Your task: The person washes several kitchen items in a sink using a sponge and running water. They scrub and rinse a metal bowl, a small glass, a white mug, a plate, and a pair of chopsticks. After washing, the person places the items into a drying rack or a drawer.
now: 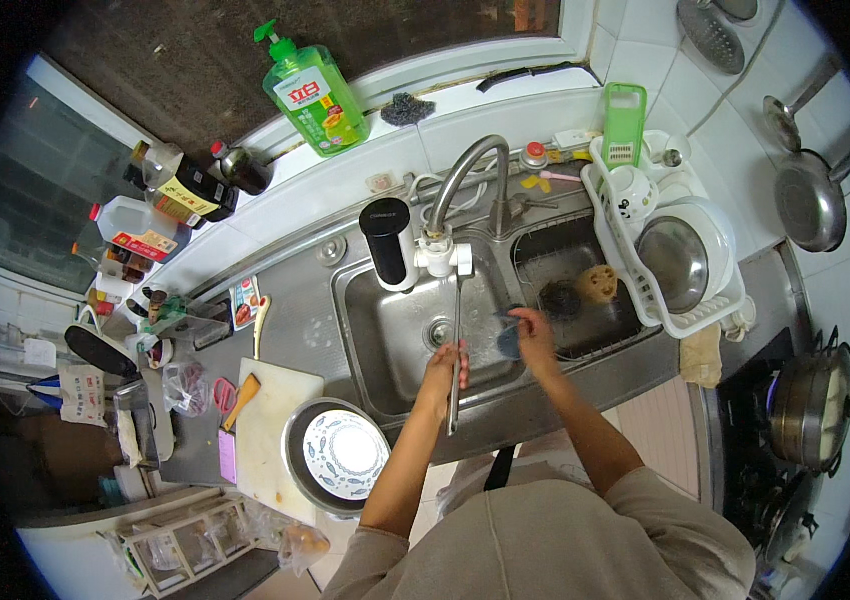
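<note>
Over the left basin of the steel sink [387, 352], my left hand [442, 375] grips a long, thin metal object [455, 405] seen edge-on. It stretches from below the tap's filter towards my body, and its exact kind cannot be told. My right hand [537, 341], near the divider between the basins, holds a dark blue cloth or scrubbing pad [509, 343], partly hidden by my fingers. A curved steel tap [470, 154] carries a black and white water filter [386, 244] above the metal object. In the right basin lie a dark scouring pad [560, 298] and a yellowish sponge [599, 283].
A white dish rack [684, 322] with bowls stands at the right, before a stove with a steel pot [807, 409]. At the left are a cutting board [275, 435], a wooden-handled tool [245, 394] and a fish-patterned bowl [346, 454] inside a metal basin. Dish soap [316, 101] stands on the sill.
</note>
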The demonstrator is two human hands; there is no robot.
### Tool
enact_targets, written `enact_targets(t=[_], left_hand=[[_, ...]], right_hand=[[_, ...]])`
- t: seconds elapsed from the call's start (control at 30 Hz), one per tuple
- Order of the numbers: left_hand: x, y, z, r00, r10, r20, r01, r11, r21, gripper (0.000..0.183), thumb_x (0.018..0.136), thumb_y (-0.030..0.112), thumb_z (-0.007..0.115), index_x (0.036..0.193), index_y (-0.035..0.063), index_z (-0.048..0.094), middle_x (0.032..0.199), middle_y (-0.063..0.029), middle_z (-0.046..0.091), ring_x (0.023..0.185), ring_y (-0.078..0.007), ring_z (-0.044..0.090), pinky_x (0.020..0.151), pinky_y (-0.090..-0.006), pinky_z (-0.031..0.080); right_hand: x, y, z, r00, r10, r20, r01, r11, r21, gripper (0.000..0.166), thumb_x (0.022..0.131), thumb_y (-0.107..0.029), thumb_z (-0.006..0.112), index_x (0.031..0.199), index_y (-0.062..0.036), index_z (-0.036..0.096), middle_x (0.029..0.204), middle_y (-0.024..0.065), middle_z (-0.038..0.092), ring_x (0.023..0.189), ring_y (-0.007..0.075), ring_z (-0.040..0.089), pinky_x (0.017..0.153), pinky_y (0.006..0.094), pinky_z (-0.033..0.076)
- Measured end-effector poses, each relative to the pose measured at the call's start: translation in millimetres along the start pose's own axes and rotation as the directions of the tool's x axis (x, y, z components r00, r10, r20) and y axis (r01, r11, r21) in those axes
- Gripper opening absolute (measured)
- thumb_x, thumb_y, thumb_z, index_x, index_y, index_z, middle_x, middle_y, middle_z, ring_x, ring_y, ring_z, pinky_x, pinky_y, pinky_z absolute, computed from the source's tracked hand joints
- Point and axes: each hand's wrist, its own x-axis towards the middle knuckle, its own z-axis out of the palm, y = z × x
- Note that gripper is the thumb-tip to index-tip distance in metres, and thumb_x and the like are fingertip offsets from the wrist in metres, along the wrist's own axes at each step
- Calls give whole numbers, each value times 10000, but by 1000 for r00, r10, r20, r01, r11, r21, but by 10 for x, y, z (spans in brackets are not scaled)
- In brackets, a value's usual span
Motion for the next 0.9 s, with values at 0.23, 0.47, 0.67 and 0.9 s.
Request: enact_targets(t=[0.23,0.47,0.67,0.9], left_hand=[[777,88,109,986,-167,12,164,945,-284,139,876,85,400,917,-20,481,812,-104,551,725,-206,565,700,-321,504],[1299,118,80,984,-140,-110,69,870,-488,131,870,45,403,937,-39,478,915,-146,572,787,-227,588,778,-359,492],[1375,287,17,961,-40,-273,-132,803,-582,90,883,86,400,850,59,479,915,-118,552,760,-226,583,680,-379,511],[1033,636,-152,998,13,-53,-31,933,-358,245,902,297,381,787,106,481,809,-19,550,763,-166,539,706,-363,462]], right_hand=[[250,371,-689,981,175,83,-127,903,-410,158,816,-60,486,947,-61,575,881,139,482,814,246,484,706,331,398],[461,-79,-573,827,366,427,-511,807,296,301,837,-220,482,1083,-53,529,925,177,518,850,303,519,759,374,424],[480,-780,170,862,7,507,343,729,-592,324,850,-336,440,972,-62,562,785,171,601,702,311,583,624,406,456],[852,-651,567,896,98,433,164,833,-529,408,849,-386,390,785,-41,598,666,170,592,638,356,575,578,438,448]])
